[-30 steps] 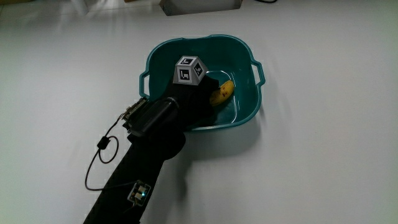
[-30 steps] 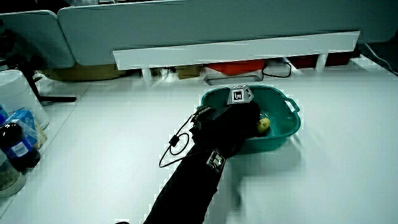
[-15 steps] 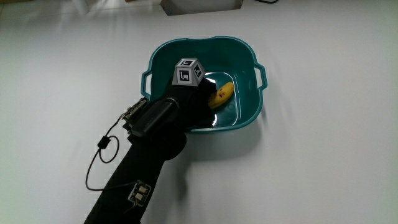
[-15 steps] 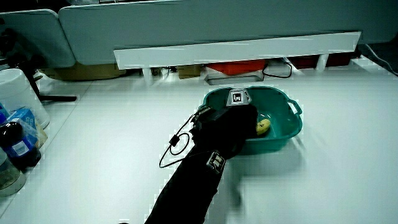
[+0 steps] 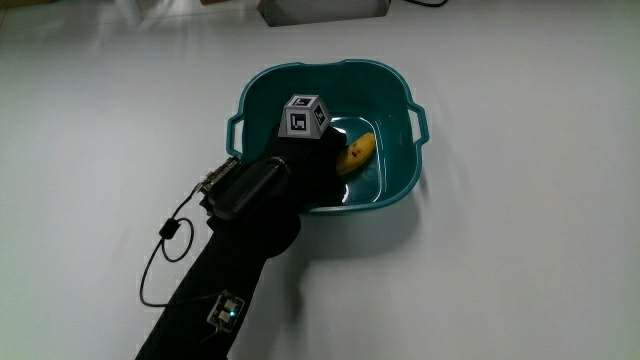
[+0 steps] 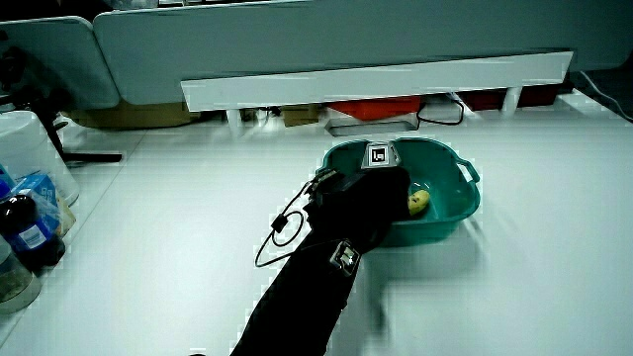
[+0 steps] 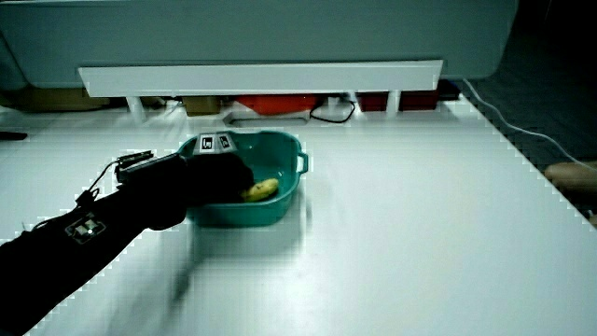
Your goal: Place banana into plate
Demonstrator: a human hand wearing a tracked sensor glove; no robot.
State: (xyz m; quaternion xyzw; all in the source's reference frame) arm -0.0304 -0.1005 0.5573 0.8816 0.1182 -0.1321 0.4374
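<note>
A teal basin (image 5: 330, 66) with two handles stands on the white table, and a yellow banana (image 5: 357, 152) lies on its floor. The gloved hand (image 5: 318, 155), with the patterned cube (image 5: 304, 114) on its back, reaches over the basin's near rim and covers one end of the banana. In both side views the hand (image 6: 381, 183) (image 7: 219, 173) is low inside the basin (image 6: 450, 153) (image 7: 289, 140), right against the banana (image 6: 419, 202) (image 7: 262, 189). The glove hides the contact itself.
A black cable (image 5: 165, 230) loops from the forearm over the table. A white jar (image 6: 30, 148) and bottles (image 6: 25, 232) stand at the table's edge. A white shelf (image 6: 376, 79) runs along the low partition. A white box (image 5: 320, 8) lies farther from the person than the basin.
</note>
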